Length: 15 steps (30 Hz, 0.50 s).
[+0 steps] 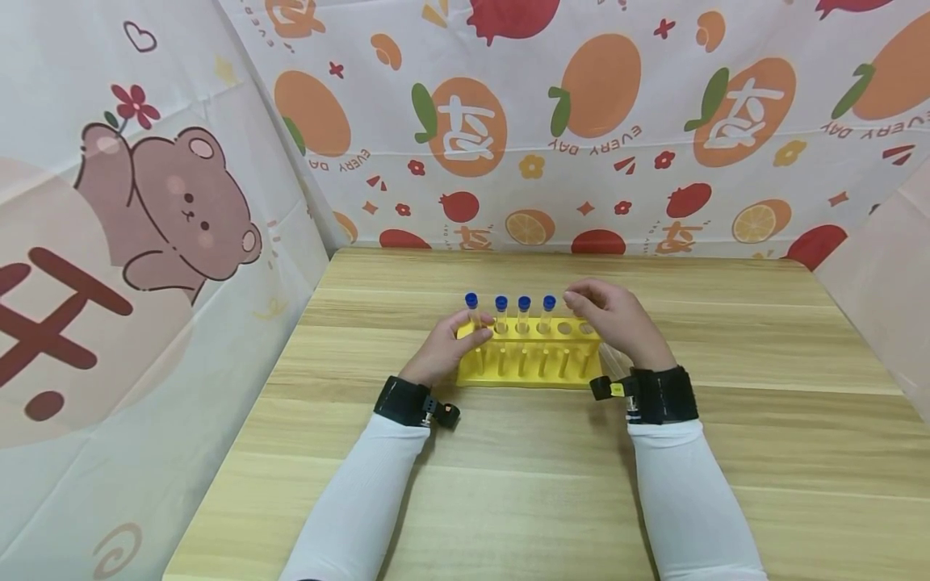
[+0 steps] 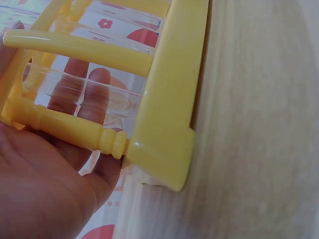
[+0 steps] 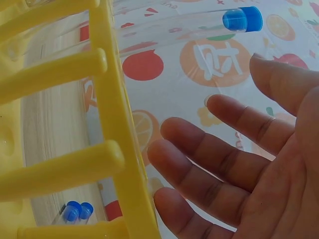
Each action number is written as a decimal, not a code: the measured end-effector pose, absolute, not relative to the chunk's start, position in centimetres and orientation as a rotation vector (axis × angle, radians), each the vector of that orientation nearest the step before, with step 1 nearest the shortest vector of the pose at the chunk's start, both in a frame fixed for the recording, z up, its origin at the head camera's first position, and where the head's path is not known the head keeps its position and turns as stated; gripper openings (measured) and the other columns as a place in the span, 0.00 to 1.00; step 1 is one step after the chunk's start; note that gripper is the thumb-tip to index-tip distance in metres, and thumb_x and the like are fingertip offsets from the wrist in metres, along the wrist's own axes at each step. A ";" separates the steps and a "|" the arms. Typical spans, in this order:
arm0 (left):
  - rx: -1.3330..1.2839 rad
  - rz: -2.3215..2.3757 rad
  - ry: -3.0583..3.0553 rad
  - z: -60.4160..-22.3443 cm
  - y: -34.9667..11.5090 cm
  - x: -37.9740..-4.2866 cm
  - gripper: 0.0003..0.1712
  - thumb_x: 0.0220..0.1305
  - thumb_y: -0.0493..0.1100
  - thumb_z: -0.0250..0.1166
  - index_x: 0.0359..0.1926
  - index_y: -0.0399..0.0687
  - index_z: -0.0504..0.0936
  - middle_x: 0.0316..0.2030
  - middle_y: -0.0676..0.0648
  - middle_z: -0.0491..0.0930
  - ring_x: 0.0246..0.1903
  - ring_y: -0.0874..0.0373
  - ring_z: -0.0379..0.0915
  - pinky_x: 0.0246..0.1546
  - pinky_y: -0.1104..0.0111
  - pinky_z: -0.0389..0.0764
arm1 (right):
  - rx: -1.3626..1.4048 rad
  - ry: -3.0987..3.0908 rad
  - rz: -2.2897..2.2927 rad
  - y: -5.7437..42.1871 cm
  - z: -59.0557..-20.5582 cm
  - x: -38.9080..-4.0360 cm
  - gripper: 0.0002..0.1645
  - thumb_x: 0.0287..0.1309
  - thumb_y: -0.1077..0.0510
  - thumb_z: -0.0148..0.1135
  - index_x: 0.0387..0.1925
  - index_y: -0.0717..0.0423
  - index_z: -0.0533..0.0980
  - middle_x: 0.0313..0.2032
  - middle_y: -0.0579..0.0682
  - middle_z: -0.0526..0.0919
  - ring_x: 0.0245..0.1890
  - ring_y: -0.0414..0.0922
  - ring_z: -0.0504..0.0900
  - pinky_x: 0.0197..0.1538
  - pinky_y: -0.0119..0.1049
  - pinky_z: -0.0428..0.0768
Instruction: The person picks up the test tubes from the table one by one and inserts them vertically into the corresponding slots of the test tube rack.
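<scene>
A yellow test tube rack (image 1: 534, 381) stands upright on the table, with several clear, blue-capped test tubes (image 1: 523, 311) in its left and middle holes; the two rightmost holes hold none. My left hand (image 1: 452, 345) grips the rack's left end, the thumb in front and the fingers reaching behind the end post (image 2: 70, 130). Over the rack's right end is my right hand (image 1: 617, 319), its fingers loosely bent and holding nothing. Its thumb and fingertips are a short way from the nearest tube's blue cap (image 3: 246, 20).
Beside the rack's right end, partly hidden by the right wrist, clear tubes (image 1: 613, 361) lie on the wooden table (image 1: 523, 484). Two of their blue caps (image 3: 73, 211) show in the right wrist view. A fruit-print cloth (image 1: 538, 186) hangs behind the table.
</scene>
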State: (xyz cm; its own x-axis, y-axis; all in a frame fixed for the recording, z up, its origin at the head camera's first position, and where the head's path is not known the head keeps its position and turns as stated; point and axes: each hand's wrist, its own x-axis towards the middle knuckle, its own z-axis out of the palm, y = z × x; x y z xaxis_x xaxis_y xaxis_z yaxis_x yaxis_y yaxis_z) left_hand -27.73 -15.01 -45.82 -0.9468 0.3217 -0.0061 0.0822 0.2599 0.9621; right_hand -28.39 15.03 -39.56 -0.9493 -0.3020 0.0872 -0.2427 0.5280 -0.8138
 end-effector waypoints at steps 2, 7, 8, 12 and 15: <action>0.380 1.758 2.323 -45.8 -15.0 -27.7 0.18 0.69 0.53 0.62 0.53 0.50 0.78 0.60 0.48 0.75 0.69 0.50 0.59 0.69 0.48 0.58 | -0.467 2.698 -1.405 15.1 -39.5 -28.4 0.33 0.65 0.30 0.51 0.58 0.47 0.76 0.51 0.51 0.82 0.52 0.51 0.80 0.59 0.56 0.75; 0.390 1.752 2.327 -45.8 -15.0 -27.8 0.18 0.69 0.53 0.62 0.53 0.49 0.78 0.61 0.47 0.75 0.68 0.49 0.61 0.69 0.48 0.60 | -0.443 2.711 -1.372 15.5 -39.4 -28.5 0.31 0.67 0.32 0.51 0.58 0.48 0.75 0.51 0.52 0.82 0.54 0.52 0.79 0.60 0.57 0.74; 0.391 1.749 2.330 -45.8 -15.0 -27.8 0.18 0.69 0.53 0.61 0.53 0.49 0.78 0.61 0.48 0.75 0.68 0.49 0.61 0.68 0.48 0.60 | -0.434 2.712 -1.372 15.6 -39.5 -28.5 0.31 0.67 0.32 0.51 0.58 0.48 0.75 0.51 0.52 0.82 0.54 0.52 0.78 0.60 0.57 0.74; 0.395 1.745 2.336 -45.8 -15.0 -27.7 0.18 0.69 0.54 0.62 0.53 0.51 0.78 0.61 0.49 0.75 0.67 0.49 0.62 0.67 0.48 0.63 | -0.413 2.726 -1.358 15.8 -39.5 -28.7 0.33 0.66 0.31 0.51 0.58 0.49 0.76 0.52 0.52 0.82 0.58 0.54 0.76 0.61 0.58 0.74; 0.399 1.742 2.341 -45.8 -15.0 -27.7 0.18 0.68 0.55 0.62 0.53 0.52 0.79 0.61 0.49 0.75 0.67 0.49 0.62 0.67 0.48 0.64 | -0.401 2.730 -1.341 15.9 -39.6 -28.7 0.33 0.66 0.31 0.51 0.58 0.50 0.75 0.53 0.53 0.81 0.61 0.56 0.74 0.61 0.59 0.72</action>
State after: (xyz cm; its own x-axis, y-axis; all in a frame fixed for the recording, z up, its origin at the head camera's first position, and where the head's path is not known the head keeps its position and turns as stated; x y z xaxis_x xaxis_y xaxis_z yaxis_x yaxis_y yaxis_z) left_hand -27.67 -15.05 -45.78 -0.9445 0.3284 0.0034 0.0977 0.2712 0.9576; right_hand -28.65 15.89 -39.57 -0.9631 -0.2647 0.0488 -0.2005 0.5844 -0.7863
